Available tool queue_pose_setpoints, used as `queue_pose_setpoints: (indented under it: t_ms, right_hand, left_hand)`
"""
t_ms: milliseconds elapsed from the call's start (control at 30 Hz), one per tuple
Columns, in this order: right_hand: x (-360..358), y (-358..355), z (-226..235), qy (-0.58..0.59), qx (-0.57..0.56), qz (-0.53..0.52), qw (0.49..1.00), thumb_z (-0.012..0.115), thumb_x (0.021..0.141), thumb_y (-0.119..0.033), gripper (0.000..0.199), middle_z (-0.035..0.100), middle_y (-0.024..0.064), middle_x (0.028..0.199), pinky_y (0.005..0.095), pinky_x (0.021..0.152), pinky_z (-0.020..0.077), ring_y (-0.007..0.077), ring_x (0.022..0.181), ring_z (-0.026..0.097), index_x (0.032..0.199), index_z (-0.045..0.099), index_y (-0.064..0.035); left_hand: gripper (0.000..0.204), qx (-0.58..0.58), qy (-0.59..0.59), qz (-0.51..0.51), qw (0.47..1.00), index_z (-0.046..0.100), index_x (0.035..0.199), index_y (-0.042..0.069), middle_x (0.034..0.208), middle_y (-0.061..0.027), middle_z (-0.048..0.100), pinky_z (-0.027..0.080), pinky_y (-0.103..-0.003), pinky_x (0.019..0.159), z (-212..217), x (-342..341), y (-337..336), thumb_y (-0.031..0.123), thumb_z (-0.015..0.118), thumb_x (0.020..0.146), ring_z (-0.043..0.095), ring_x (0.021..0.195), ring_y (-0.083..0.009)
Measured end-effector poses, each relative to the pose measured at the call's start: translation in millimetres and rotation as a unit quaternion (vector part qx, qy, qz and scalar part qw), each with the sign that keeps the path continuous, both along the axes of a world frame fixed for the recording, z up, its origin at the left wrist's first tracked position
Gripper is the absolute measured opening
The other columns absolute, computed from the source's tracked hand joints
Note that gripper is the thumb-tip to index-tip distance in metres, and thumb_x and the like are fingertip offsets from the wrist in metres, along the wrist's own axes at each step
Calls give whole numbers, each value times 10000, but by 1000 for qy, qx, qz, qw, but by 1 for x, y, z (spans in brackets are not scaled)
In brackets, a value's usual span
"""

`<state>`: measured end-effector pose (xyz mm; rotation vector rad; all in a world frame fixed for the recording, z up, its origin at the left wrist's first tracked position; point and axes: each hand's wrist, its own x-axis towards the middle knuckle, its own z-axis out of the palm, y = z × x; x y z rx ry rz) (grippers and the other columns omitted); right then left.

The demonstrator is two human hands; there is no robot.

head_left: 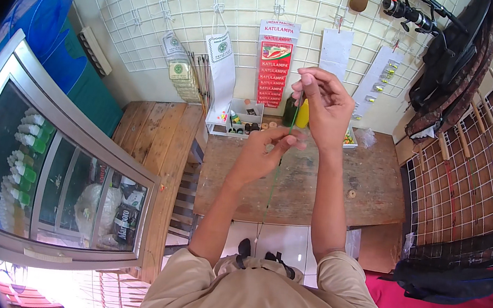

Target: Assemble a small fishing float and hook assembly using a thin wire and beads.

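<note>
A thin green cord (272,188) hangs over the wooden table with small dark bits along it. Its lower part runs down past the table's front edge. My right hand (328,105) is raised higher, its thumb and fingers pinched round the cord's upper end. Below it and to the left, my left hand (266,153) grips the same cord between thumb and fingertips. Just behind the hands stand a yellow bottle (303,115) and a dark green bottle (289,111), partly covered by my right hand. The cord's far lower end is too small to make out.
The wooden table (236,183) carries a white tray (218,130) of small containers. A glass-fronted cabinet (151,204) stands left. Packets (274,71) hang on the wire grid behind; a fishing reel (408,14) is at upper right, with rods (451,170) along the right-hand grid.
</note>
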<state>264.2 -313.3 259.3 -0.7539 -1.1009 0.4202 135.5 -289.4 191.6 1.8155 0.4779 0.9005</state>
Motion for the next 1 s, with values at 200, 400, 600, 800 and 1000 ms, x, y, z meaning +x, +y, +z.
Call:
queue_pose_setpoints:
  t_ms: [200,400,600,800,1000]
  right_hand:
    - [-1,-17,12,5,-37,17,999,618,907,-84,169,646,54,802,195,608,479,60,696,582,1019,618,44]
    - [-4,-28,16,-12,-36,3,999,622,909,-103,170,654,55,817,184,584,467,56,720,584,1017,620,29]
    - [3,-42,14,61,-4,20,998,622,915,-145,194,674,81,865,173,554,450,74,799,615,1017,618,20]
    - [6,-42,13,91,-4,-9,996,603,929,-156,192,681,107,921,181,540,451,77,824,615,1009,595,18]
    - [32,-30,21,1,60,-67,996,594,934,-170,192,685,97,873,176,521,446,71,763,614,983,586,15]
  left_hand:
    - [358,-25,-182,0,983,609,1124,11,922,-76,699,451,-248,621,37,4,0,314,590,935,567,680,-69]
    - [303,-9,-116,53,992,612,1061,-21,884,-64,683,474,-214,669,57,14,-11,224,667,891,617,802,-78]
    - [195,28,-170,78,982,652,995,-9,795,-49,702,426,-187,516,54,28,-24,119,695,854,594,653,-47]
    - [177,31,-158,114,980,671,949,-25,859,-58,690,485,-219,663,53,39,-30,124,694,855,627,766,-76]
    - [185,53,-123,104,986,670,977,-22,882,-58,682,492,-219,660,61,51,-36,123,684,862,619,750,-76]
